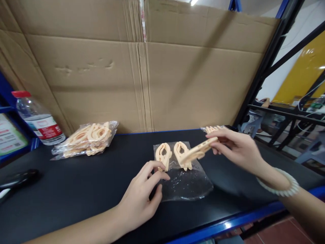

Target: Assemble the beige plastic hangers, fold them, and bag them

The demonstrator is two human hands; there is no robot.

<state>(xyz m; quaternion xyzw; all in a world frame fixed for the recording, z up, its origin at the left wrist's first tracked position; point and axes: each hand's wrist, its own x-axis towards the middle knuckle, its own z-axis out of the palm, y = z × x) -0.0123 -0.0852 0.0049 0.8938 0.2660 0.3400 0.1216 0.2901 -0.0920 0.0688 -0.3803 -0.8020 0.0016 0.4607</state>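
A clear plastic bag (pixel 188 186) lies flat on the black table. Two cream plastic clips, a left one (pixel 164 154) and a right one (pixel 180 152), rest side by side at its far end. My left hand (pixel 144 189) is at the bag's left edge, its fingers loosely curved and thumb apart, fingertips over the bag and the near end of the left clip. Pinched between thumb and fingers of my right hand (pixel 233 145) is another cream plastic piece (pixel 199 150), seen nearly edge-on. It is tilted above the right clip and partly covers it; I cannot tell whether they touch.
A filled bag of cream clips (pixel 87 139) lies at the back left, beside a red-capped bottle (pixel 40 122). Another bag of cream pieces (pixel 213 128) is partly hidden behind my right hand. A black object (pixel 19 179) lies far left. Cardboard (pixel 203 78) walls the table's back.
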